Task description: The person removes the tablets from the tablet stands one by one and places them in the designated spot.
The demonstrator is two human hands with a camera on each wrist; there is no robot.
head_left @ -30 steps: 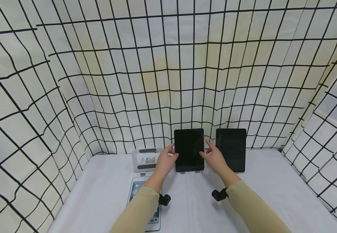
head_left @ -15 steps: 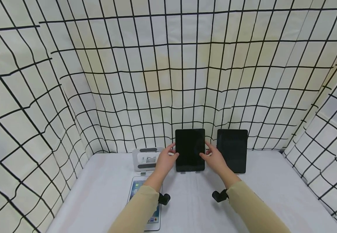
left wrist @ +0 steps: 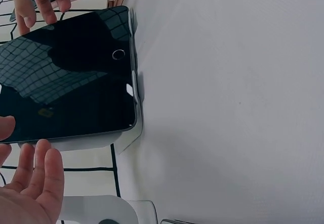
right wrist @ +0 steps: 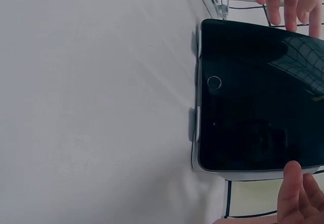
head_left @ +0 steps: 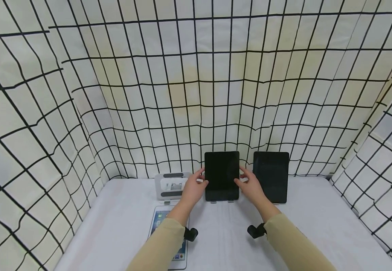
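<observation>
A tablet with a black screen and a round home button (head_left: 221, 176) leans upright on a light-coloured stand, whose lip (right wrist: 198, 125) shows under its lower edge. My left hand (head_left: 194, 189) holds its left side, thumb at the front of the screen; the other fingers spread beside the edge in the left wrist view. On the opposite side my right hand (head_left: 252, 188) holds the right edge, with the thumb (right wrist: 292, 176) at the rim of the screen. Most of the stand is hidden behind the tablet.
Another black tablet (head_left: 271, 177) stands upright at the right. To the left is a pale stand with dark pads (head_left: 171, 194) and no tablet on it. A white tablet with a lit screen (head_left: 158, 217) lies flat, partly under my left forearm. A grid-lined wall (head_left: 223, 94) rises behind.
Both hands stay at the sides of the middle tablet, and the thumb and fingers have barely shifted. The whole head view has drifted slightly.
</observation>
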